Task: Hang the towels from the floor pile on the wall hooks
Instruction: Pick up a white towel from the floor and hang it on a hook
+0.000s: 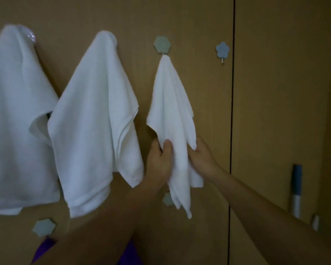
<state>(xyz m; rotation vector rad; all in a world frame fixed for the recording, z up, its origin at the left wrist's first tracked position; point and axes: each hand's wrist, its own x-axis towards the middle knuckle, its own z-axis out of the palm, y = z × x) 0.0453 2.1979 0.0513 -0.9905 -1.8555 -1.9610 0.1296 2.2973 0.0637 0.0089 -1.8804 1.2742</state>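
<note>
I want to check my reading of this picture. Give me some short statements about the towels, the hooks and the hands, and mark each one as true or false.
1. The small towel hangs from the hexagon hook. True.
2. The flower hook carries a towel. False: nothing hangs on it.
3. The left hand and the right hand both hold the small towel near its lower part. True.
4. The small towel is the leftmost one on the wall. False: the far-left towel and the middle towel hang to its left.
</note>
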